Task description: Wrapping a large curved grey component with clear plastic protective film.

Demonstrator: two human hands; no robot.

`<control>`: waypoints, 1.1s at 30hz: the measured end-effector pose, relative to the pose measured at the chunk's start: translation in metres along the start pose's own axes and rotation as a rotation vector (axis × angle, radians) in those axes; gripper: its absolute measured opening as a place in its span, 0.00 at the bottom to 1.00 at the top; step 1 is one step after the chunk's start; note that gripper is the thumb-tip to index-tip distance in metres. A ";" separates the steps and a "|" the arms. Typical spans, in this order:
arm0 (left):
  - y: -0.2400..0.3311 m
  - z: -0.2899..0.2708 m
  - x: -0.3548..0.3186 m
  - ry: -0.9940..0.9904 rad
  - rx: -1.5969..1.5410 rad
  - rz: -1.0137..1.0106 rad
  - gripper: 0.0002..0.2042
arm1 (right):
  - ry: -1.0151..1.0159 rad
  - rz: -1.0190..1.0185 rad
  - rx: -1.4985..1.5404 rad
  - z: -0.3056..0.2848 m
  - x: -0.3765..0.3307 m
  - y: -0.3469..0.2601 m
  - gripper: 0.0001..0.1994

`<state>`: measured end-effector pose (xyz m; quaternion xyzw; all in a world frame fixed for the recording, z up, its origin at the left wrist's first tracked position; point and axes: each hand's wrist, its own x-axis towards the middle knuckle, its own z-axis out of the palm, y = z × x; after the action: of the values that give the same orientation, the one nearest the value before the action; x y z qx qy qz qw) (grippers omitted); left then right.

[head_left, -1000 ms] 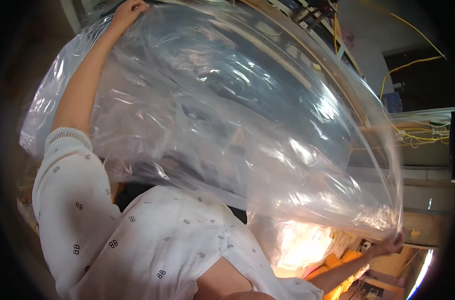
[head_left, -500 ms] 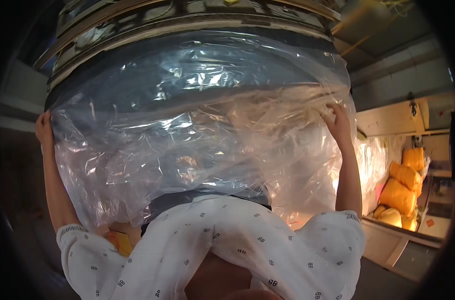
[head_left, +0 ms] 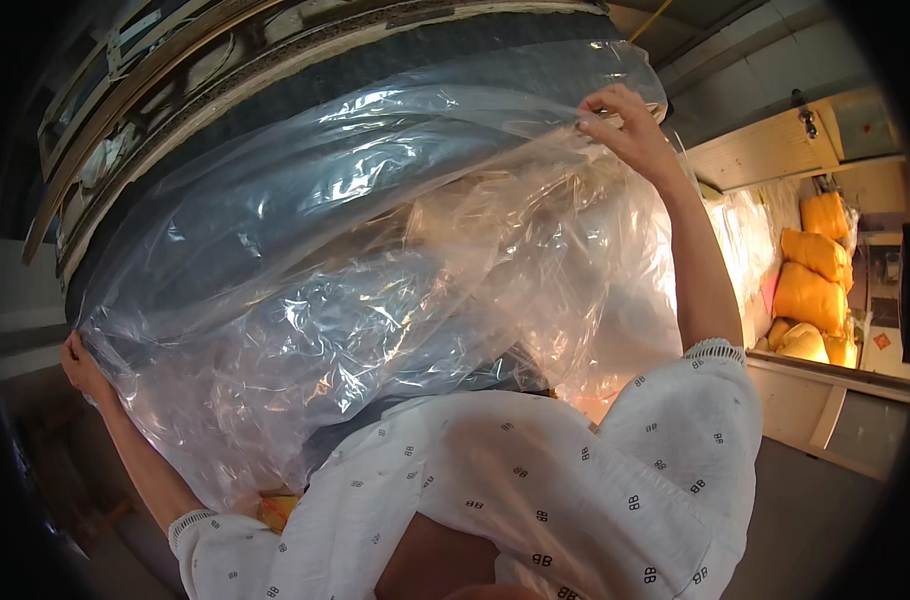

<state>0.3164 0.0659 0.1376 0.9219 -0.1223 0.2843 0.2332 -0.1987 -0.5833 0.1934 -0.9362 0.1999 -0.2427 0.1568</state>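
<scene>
Surface: dark top (head_left: 475,36) under a rumpled clear plastic sheet (head_left: 355,185)
Left hand (head_left: 83,368): pinching the sheet's edge
Right hand (head_left: 625,128): pinching a fold
Room: orange bundles (head_left: 813,297) stacked rightward

Your arms are spread really wide, and it's pretty lopsided: the right grip (head_left: 630,125) sits way higher in the head view than the left grip (head_left: 80,362). Left forearm (head_left: 150,445) is bare, angling up and out to your left, fingers closed together at the end in what looks like a pinch. Your right forearm (head_left: 700,260) runs up steeply, then the hand turns inward to your left at the wrist. Those fingers are curled with the thumb underneath; can't tell if the tips actually meet tbh.
</scene>
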 end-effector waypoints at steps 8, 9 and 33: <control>-0.036 0.007 0.010 -0.039 -0.021 -0.014 0.16 | -0.151 0.454 1.077 -0.018 0.025 -0.026 0.07; -0.025 0.006 0.008 -0.025 -0.012 -0.013 0.16 | -0.154 0.453 1.069 -0.027 0.028 -0.029 0.07; -0.029 -0.044 0.004 0.113 -0.158 -0.042 0.17 | 0.059 0.144 0.216 0.061 0.076 0.019 0.13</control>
<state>0.3098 0.1127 0.1618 0.8855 -0.1116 0.3202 0.3176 -0.1118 -0.6218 0.1646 -0.8896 0.2437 -0.2782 0.2679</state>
